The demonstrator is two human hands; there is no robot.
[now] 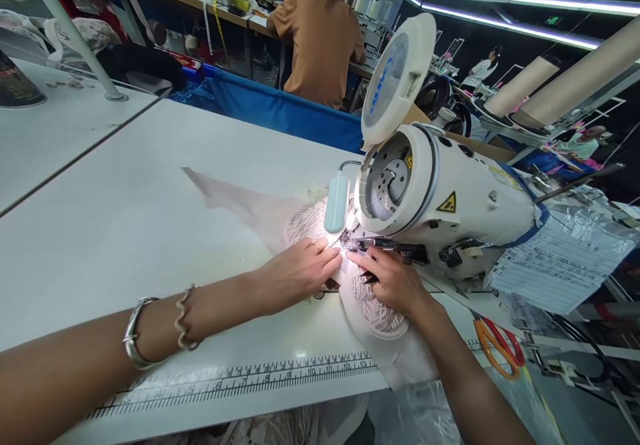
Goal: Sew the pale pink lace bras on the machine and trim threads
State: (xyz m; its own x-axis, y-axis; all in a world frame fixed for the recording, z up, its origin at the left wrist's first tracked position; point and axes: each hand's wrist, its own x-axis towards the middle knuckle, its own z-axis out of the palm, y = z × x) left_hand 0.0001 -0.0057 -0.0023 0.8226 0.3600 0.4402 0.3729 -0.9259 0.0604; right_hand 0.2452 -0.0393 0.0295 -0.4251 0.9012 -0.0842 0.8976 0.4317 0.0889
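Note:
A pale pink lace fabric piece (373,302), with a sheer strip trailing to the left, lies under the head of a white sewing machine (465,192). My left hand (305,268) presses its bunched fingertips on the fabric just left of the lit needle area. Right of the needle, my right hand (393,278) has its index finger pointed at the seam and its other fingers curled on the lace. A small dark pointed thing shows under those fingers; I cannot make out what it is. The needle itself is hidden by glare and fingers.
A pale blue lamp (337,204) hangs beside the needle. The machine's round cover (399,78) stands raised. Orange-and-red-handled scissors (497,348) lie right of my forearm. A printed ruler (270,373) runs along the table's front edge. A person in a brown shirt (320,45) sits beyond a blue cloth bin (280,112).

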